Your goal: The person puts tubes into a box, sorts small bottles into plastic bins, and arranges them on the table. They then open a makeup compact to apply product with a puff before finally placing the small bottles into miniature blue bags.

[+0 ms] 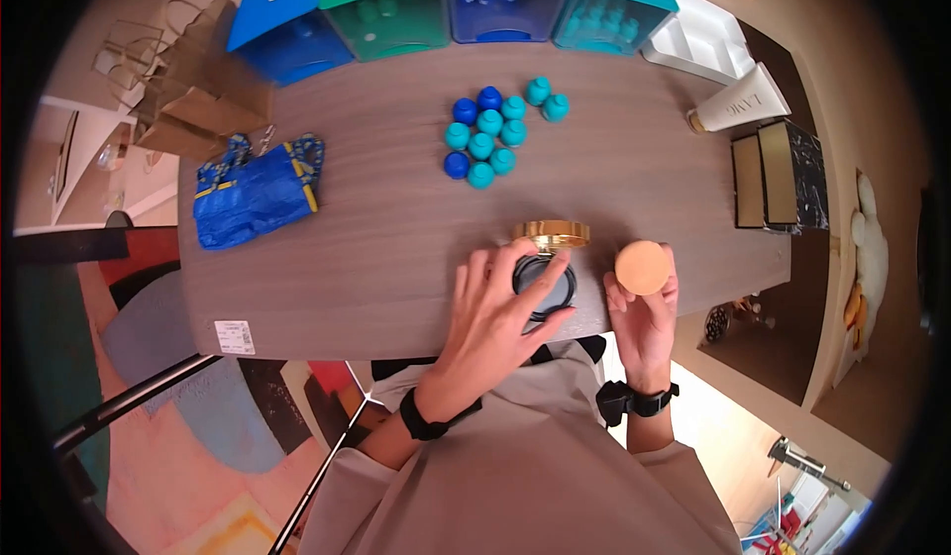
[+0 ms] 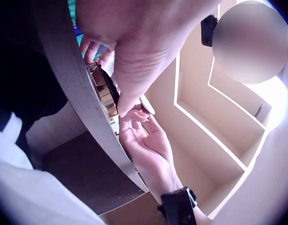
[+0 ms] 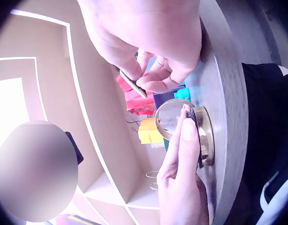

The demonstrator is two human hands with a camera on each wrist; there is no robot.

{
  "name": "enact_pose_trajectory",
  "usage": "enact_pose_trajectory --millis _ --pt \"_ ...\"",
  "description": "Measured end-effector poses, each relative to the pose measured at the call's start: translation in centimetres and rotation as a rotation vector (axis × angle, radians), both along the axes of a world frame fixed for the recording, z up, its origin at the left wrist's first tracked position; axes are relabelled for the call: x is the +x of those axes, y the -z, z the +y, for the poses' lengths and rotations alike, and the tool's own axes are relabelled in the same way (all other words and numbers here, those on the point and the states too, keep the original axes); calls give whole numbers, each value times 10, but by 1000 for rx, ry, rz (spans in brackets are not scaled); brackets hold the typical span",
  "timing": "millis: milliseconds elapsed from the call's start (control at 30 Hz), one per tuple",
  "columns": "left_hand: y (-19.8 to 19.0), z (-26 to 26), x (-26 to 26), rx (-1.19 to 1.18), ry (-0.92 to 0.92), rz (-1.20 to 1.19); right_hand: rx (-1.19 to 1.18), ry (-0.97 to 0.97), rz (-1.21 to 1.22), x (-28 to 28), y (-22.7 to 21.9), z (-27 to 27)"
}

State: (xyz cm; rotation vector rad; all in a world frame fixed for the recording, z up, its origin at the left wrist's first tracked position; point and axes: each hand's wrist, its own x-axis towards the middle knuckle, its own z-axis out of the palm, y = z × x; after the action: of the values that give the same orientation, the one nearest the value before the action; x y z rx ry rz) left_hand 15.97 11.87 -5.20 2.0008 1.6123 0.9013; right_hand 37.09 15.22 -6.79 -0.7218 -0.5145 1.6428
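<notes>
An open round compact has a gold mirrored lid (image 1: pixel 552 233) standing up and a black-rimmed base (image 1: pixel 545 288) near the table's front edge. Over the base lies the left hand (image 1: pixel 500 302), its thumb and fingers gripping around the black rim. The right wrist view shows those fingers at the rim beside the gold side (image 3: pixel 207 136) and the round mirror (image 3: pixel 170 117). To the right of the compact, the right hand (image 1: pixel 646 322) holds a round tan puff (image 1: pixel 642 268) by its edge, apart from the base. The puff (image 3: pixel 133 84) appears edge-on there, pinched in the right hand (image 3: pixel 153 42).
Teal and dark blue bottles (image 1: pixel 481 146) stand mid-table, before coloured bins (image 1: pixel 386 20). A blue bag (image 1: pixel 256 199) and paper bags (image 1: pixel 203 100) lie left. At right are a white tray (image 1: pixel 698 35), a white tube (image 1: pixel 743 102) and black marbled boxes (image 1: pixel 795 177).
</notes>
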Motion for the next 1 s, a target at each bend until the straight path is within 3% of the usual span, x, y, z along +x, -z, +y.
enact_pose_trajectory --millis 300,367,400,500,533,600,633,733,1000 --pt "10 -7 2 68 -29 27 102 -36 -252 1 -16 -3" --pt "9 -8 -1 63 -30 -52 244 -9 -548 3 -22 -5" --pt "10 -9 -1 63 -29 -54 244 -8 -551 2 -28 -5" --pt "14 -14 -5 56 -97 -235 715 10 -1184 -13 -55 -2" --pt "15 -16 -7 54 -97 -236 714 9 -1185 -14 -56 0" --pt "16 -19 -12 -72 -120 -302 1125 -29 -1461 -18 -56 2" --pt "17 -20 -15 -75 -101 -321 1169 -72 -1533 -19 -55 1" --pt "16 -20 -15 -74 -106 -310 1247 -171 -1629 -27 -54 4" --pt "19 -17 -13 -12 -114 -231 1278 -175 -1699 -30 -46 5"
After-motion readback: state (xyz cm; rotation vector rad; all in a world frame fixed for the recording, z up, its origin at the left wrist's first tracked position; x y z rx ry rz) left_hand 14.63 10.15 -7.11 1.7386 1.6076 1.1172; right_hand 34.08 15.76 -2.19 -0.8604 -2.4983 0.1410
